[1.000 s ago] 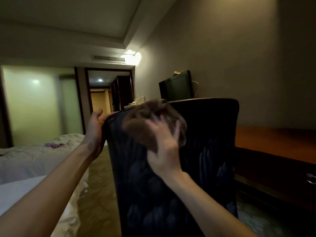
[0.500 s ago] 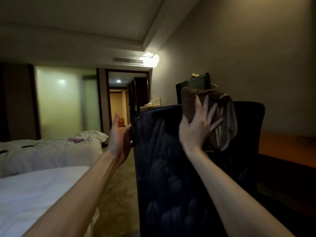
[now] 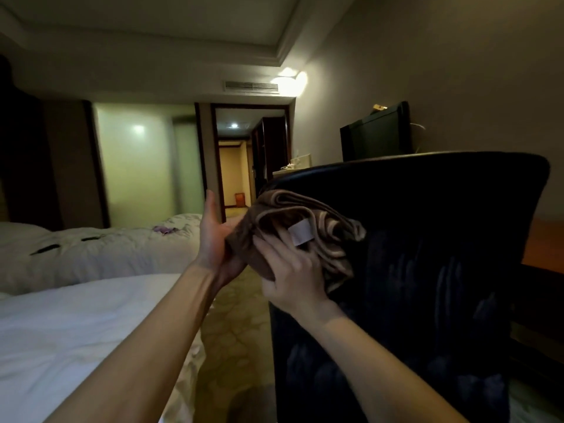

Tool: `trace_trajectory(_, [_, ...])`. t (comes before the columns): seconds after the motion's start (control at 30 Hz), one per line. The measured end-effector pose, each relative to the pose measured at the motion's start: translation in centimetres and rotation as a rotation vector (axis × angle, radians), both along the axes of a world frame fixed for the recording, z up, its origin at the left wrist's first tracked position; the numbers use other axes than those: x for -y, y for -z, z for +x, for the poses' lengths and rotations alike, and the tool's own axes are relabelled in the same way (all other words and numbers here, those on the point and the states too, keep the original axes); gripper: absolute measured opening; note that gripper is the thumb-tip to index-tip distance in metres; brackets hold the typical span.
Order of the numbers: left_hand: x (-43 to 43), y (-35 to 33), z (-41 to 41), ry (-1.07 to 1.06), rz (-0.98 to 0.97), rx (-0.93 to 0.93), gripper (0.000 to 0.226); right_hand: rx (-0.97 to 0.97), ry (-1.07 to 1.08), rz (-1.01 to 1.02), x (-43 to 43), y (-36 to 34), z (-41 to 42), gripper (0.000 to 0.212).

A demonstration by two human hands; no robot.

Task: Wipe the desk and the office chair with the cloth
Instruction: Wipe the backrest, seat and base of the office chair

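My right hand (image 3: 293, 276) is on the near side of the brown cloth (image 3: 308, 218), its back turned to me and its fingers (image 3: 271, 244) curled up over the lower folds, so it holds the bunch against the upper left corner of the dark chair (image 3: 427, 254). The cloth is crumpled into thick ridges with pale edges, and a small white label (image 3: 300, 235) shows just above my fingertips. It sits between my two hands, its right part lying on the back of the chair and its left end reaching past the chair's edge. My left hand (image 3: 215, 242) meets that left end with the palm turned toward the cloth and the thumb straight up. Its fingers are hidden behind the folds, so I cannot tell whether they grip the cloth or only steady it. The wooden desk (image 3: 546, 242) lies behind the chair on the right, well apart from the cloth. A television (image 3: 375, 135) stands farther along the wall, and a white bed (image 3: 76, 331) fills the left side under my left forearm.
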State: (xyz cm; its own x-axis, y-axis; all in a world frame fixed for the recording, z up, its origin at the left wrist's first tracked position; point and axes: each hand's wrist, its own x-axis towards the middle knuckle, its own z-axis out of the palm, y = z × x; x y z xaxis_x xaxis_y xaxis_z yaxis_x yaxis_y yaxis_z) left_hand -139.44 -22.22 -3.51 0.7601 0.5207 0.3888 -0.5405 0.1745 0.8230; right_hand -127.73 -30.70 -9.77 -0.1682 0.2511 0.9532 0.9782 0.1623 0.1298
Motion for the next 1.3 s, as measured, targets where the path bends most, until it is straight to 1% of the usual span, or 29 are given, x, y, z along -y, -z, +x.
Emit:
trace_trajectory(0.07, [-0.1,0.7,-0.5,0.047,-0.017,-0.001,0.108,0.161,0.077,-0.081,0.9,0.0,1.5,0.043])
trace_trajectory(0.13, [-0.4,1.6,-0.7,0.059,0.021,-0.044,0.104,0.312,0.150,-0.166,2.2,0.2,2.8,0.053])
trace_trajectory(0.2, [-0.7,2.3,-0.6,0.006,0.067,-0.109,0.093,0.395,0.214,-0.149,3.9,0.4,3.6,0.063])
trace_trajectory(0.23, [-0.8,2.7,-0.5,-0.025,0.082,-0.138,0.090,0.398,0.242,-0.098,4.7,0.2,3.8,0.064])
trace_trajectory(0.3, [-1.0,3.3,-0.3,-0.052,0.092,-0.164,0.090,0.351,0.310,0.021,5.9,-1.1,4.0,0.065])
trace_trajectory(0.37, [-1.3,3.8,-0.1,-0.032,0.083,-0.125,0.090,0.284,0.380,0.134,6.6,-3.7,3.7,0.067])
trace_trajectory(0.43, [-1.2,4.2,0.1,-0.015,0.049,-0.083,0.090,0.237,0.391,0.204,6.6,-6.9,3.2,0.067])
trace_trajectory(0.5, [-1.1,4.5,0.0,-0.026,0.027,-0.071,0.089,0.244,0.386,0.175,6.0,-9.6,2.8,0.064])
trace_trajectory(0.57, [-1.1,4.7,0.0,-0.053,0.028,-0.080,0.089,0.267,0.426,0.089,5.1,-10.6,2.7,0.062])
trace_trajectory(0.6, [-1.2,4.8,0.0,-0.060,0.030,-0.081,0.089,0.271,0.450,0.051,4.5,-10.4,2.6,0.062])
trace_trajectory(0.67, [-1.5,5.1,0.1,-0.060,0.035,-0.069,0.090,0.280,0.453,0.039,3.5,-9.2,2.7,0.060])
trace_trajectory(0.73, [-1.6,5.2,0.1,-0.051,0.033,-0.051,0.096,0.288,0.395,0.069,2.7,-7.4,3.3,0.058])
trace_trajectory(0.8, [-1.9,5.4,-0.1,-0.024,0.026,-0.045,0.101,0.288,0.336,0.028,2.0,-4.6,4.2,0.060])
trace_trajectory(0.93, [-2.9,5.6,-0.7,0.089,0.051,-0.033,0.106,0.351,0.262,-0.242,1.5,3.8,5.1,0.076])
trace_trajectory(1.03, [-3.3,5.6,-1.0,0.097,0.059,-0.045,0.106,0.376,0.093,-0.399,0.9,7.9,5.2,0.059])
trace_trajectory(1.1, [-3.2,5.6,-1.2,0.093,0.064,-0.044,0.107,0.403,0.074,-0.463,1.0,8.9,5.3,0.060])
trace_trajectory(1.13, [-3.2,5.6,-1.1,0.087,0.067,-0.043,0.108,0.439,0.086,-0.487,1.2,9.2,5.4,0.063])
trace_trajectory(1.2, [-2.9,5.7,-0.8,0.056,0.064,-0.034,0.108,0.583,0.156,-0.492,1.7,9.1,5.6,0.068])
trace_trajectory(1.27, [-2.8,6.1,-0.5,0.015,0.046,-0.025,0.108,0.725,0.244,-0.480,2.4,8.1,5.7,0.071])
trace_trajectory(1.3, [-2.8,6.3,-0.3,-0.007,0.039,-0.028,0.107,0.763,0.278,-0.450,2.8,7.3,5.7,0.071])
